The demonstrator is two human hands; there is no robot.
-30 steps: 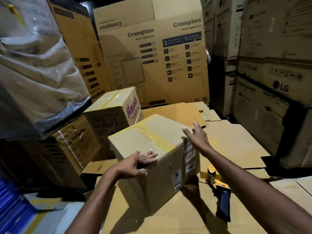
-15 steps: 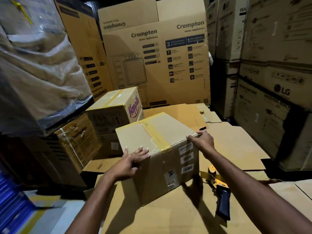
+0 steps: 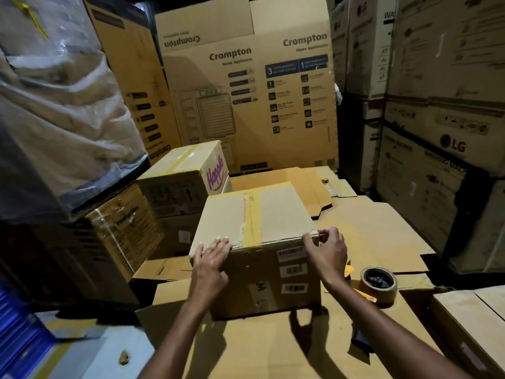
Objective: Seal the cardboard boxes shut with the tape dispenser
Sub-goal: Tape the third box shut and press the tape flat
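Observation:
A brown cardboard box [image 3: 281,214] stands on flattened cardboard in front of me, its flaps closed under a yellowish tape strip [image 3: 252,220] that runs away from me. Barcode labels face me on its near side. My left hand [image 3: 211,262] rests on the near left top edge, fingers laid flat on the lid. At the near right top corner, my right hand [image 3: 325,251] grips the box with curled fingers. The tape dispenser [image 3: 378,283] lies on the cardboard just right of the box, roll up, its dark handle mostly hidden behind my right forearm.
A taped Happilo box [image 3: 188,170] sits behind and to the left. Tall Crompton cartons [image 3: 246,105] wall the back and LG cartons [image 3: 437,160] the right. A plastic-wrapped stack [image 3: 60,119] looms at left. Flattened cardboard [image 3: 377,231] covers the floor; another box [image 3: 470,324] sits lower right.
The box has been turned so that its labelled side faces me and its tape runs straight away. Both hands moved to its near top corners.

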